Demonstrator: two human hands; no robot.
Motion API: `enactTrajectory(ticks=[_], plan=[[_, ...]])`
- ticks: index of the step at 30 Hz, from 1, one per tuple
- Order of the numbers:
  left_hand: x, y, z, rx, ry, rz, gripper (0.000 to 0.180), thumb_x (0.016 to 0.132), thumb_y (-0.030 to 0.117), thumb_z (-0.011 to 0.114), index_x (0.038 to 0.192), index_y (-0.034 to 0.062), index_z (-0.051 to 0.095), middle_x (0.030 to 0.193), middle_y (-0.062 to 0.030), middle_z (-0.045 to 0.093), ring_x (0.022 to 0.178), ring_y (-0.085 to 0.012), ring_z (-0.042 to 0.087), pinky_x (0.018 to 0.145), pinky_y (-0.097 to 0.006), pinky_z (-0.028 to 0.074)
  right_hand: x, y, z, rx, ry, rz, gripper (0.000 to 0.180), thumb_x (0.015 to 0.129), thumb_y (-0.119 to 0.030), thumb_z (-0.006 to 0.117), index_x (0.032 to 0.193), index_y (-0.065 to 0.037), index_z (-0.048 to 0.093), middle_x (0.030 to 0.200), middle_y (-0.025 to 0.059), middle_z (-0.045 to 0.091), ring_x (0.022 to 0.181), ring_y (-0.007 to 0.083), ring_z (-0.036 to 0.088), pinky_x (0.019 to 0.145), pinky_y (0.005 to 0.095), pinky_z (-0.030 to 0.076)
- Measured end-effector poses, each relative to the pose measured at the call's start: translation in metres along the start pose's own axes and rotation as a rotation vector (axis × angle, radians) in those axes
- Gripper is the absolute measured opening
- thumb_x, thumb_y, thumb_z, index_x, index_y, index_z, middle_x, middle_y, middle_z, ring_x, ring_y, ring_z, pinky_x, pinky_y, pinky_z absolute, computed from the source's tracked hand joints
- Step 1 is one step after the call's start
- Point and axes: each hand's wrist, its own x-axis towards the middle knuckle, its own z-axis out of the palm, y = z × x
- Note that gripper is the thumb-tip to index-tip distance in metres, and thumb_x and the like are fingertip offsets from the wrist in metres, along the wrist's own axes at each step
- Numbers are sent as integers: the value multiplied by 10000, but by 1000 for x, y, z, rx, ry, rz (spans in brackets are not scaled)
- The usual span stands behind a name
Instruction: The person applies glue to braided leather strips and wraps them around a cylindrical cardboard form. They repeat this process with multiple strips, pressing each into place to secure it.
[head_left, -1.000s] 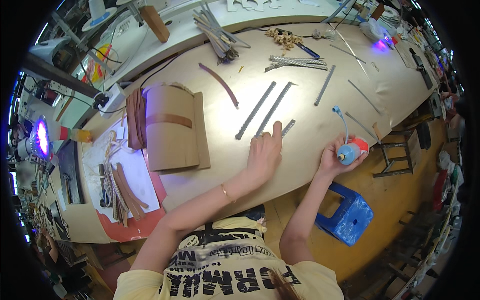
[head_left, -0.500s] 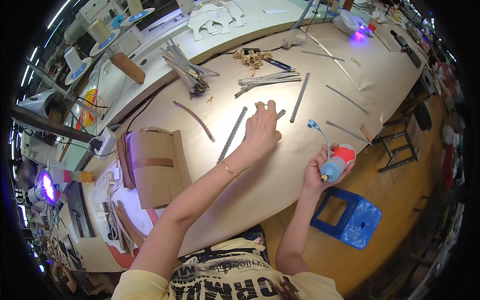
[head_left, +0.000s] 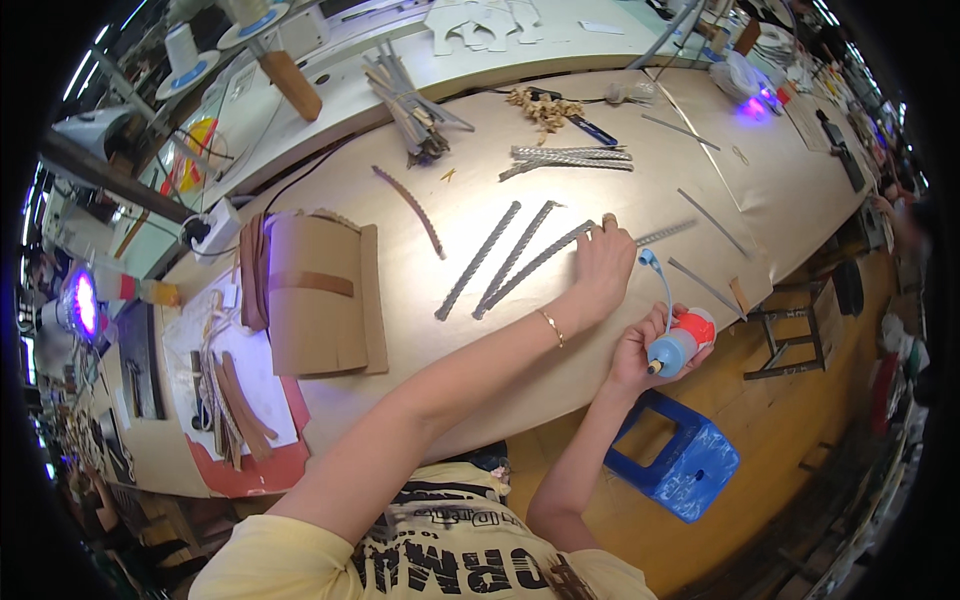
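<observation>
My left hand (head_left: 605, 265) is over the table with its fingers bent and closed on a grey braided strip (head_left: 668, 232), which sticks out to the right; the exact grip is hidden. To the left of this hand lie three more grey braided strips, slanting side by side: one at the left (head_left: 480, 260), one in the middle (head_left: 516, 258) and one reaching almost to my fingertips (head_left: 535, 268). My right hand (head_left: 640, 350), past the table's near edge, is wrapped round a squeeze bottle (head_left: 694, 332) with a red band. Its light-blue top tilts toward me, a tethered blue cap (head_left: 650, 258) hanging loose.
Farther back lie a pile of braided strips (head_left: 568, 160), a bundle of grey strips (head_left: 412, 115), and a blue cutter (head_left: 592, 131) by brown scraps (head_left: 545, 112). Thin strips (head_left: 712, 220) lie at right. Brown leather panels (head_left: 312, 310) stand left; a blue stool (head_left: 690, 460) is below.
My left hand has moved right, uncovering strips beneath it. The rightmost braided strip has swung from upright toward level at my fingers. My right hand still holds the bottle; the view has shifted.
</observation>
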Motion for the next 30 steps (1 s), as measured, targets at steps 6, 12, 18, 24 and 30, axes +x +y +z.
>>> enactTrajectory(ticks=[6, 12, 18, 24, 30], plan=[[-61, -16, -22, -312, -83, -112, 175, 765, 132, 682, 832, -23, 638, 961, -208, 577, 802, -331, 643, 660, -434, 521, 0, -1, 0, 77, 6, 4, 575, 772, -379, 777, 1065, 30, 498, 770, 35, 368, 529, 81, 301, 429, 216, 243], [-135, -46, -68, -252, -122, -81, 434, 760, 374, 764, 982, 31, 614, 1022, -156, 565, 907, -301, 617, 752, -420, 491, -1, -3, -2, 97, -10, 13, 589, 757, -363, 794, 1076, 27, 490, 777, 31, 362, 533, 82, 296, 438, 215, 241], [-164, -105, -100, -43, 59, -139, 654, 735, 517, 767, 1173, 73, 574, 1186, -154, 490, 1057, -304, 528, 867, -424, 400, -4, -3, -3, 49, -5, 20, 573, 751, -358, 797, 1065, 20, 503, 767, 25, 365, 526, 81, 299, 436, 209, 254], [-168, -117, -88, 6, 42, -69, 662, 734, 516, 766, 1185, 75, 565, 1333, -178, 424, 1105, -338, 494, 891, -467, 370, -4, -2, -2, 4, 14, 19, 568, 747, -355, 798, 1053, 24, 507, 746, 26, 374, 528, 80, 315, 431, 209, 264], [-166, -114, -89, -32, 55, -10, 686, 726, 512, 772, 1194, 58, 562, 1410, -197, 368, 1192, -367, 431, 950, -467, 331, -4, -2, -3, -29, -21, 28, 576, 750, -362, 793, 1053, 37, 508, 743, 27, 383, 537, 82, 324, 427, 210, 268]])
